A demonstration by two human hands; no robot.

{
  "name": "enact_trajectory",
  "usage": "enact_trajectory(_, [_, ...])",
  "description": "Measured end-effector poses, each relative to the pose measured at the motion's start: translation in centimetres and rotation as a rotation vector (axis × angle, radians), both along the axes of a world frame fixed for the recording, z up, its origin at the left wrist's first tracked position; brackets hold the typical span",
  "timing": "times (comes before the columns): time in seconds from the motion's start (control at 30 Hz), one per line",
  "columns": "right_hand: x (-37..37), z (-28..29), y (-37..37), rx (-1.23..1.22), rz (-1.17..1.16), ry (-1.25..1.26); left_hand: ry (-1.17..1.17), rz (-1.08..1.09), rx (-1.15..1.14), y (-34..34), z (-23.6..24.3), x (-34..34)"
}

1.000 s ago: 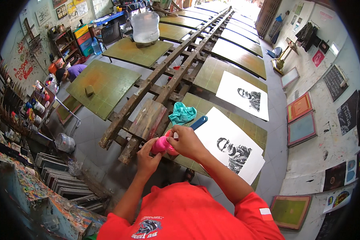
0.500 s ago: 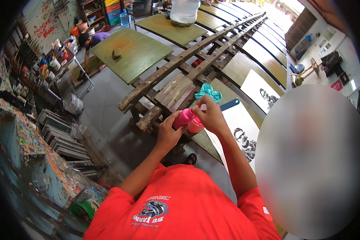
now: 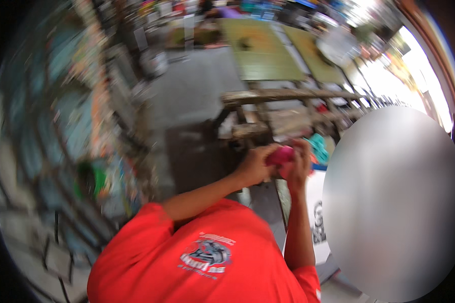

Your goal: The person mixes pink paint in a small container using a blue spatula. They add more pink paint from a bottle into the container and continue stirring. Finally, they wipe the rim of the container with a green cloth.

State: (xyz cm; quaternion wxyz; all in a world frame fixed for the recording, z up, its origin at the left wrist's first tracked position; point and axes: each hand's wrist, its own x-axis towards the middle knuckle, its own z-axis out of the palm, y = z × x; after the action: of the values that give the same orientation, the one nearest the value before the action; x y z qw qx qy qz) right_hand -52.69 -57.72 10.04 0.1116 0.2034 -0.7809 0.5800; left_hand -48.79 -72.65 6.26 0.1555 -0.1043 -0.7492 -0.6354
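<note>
My left hand (image 3: 256,164) is wrapped round a bright pink plastic bottle (image 3: 279,155), which is tilted toward the right. Fingers of my right hand (image 3: 302,164) are curled against the bottle's right end; motion blur hides the exact grip. A lighter pink container (image 3: 287,170) shows just below the bottle, between my hands. Just beyond my right hand lies a crumpled teal cloth (image 3: 318,147). Part of a blue handle (image 3: 319,166) sticks out beside that hand. White paper with a black print (image 3: 319,222) lies to the right of my right forearm.
A wooden rail frame (image 3: 288,96) runs across ahead, with green boards (image 3: 262,60) beyond it. At left stand a paint-splashed wall (image 3: 73,116) and a green bucket (image 3: 92,180). Purple clothing (image 3: 230,12) shows at the back. A grey blur covers the right side.
My view has swung left, so the rails and boards now sit further right and more of the left wall shows. Both hands stay together at the pink bottle.
</note>
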Motion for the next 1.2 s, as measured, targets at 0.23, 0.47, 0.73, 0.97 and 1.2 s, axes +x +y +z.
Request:
enact_trajectory(0.23, [3.2,0.2,-0.7,0.406,0.298,0.078,0.027,0.277,-0.107,0.2,-2.7,6.7])
enact_trajectory(0.47, [8.7,-4.4,-4.5,0.353,0.549,0.09,-0.159,0.585,-0.021,1.3,-3.7,15.7])
enact_trajectory(0.73, [13.9,-3.7,-11.5,0.392,0.877,0.192,-0.116,0.93,0.176,-3.8,-11.7,22.2])
enact_trajectory(0.97, [13.7,-4.4,-10.5,0.21,0.854,-0.263,-0.265,1.578,0.051,-19.2,-24.8,34.7])
enact_trajectory(1.2, [13.8,-8.8,-7.5,0.241,0.605,-0.497,-0.3,1.725,0.203,-27.5,-31.2,40.6])
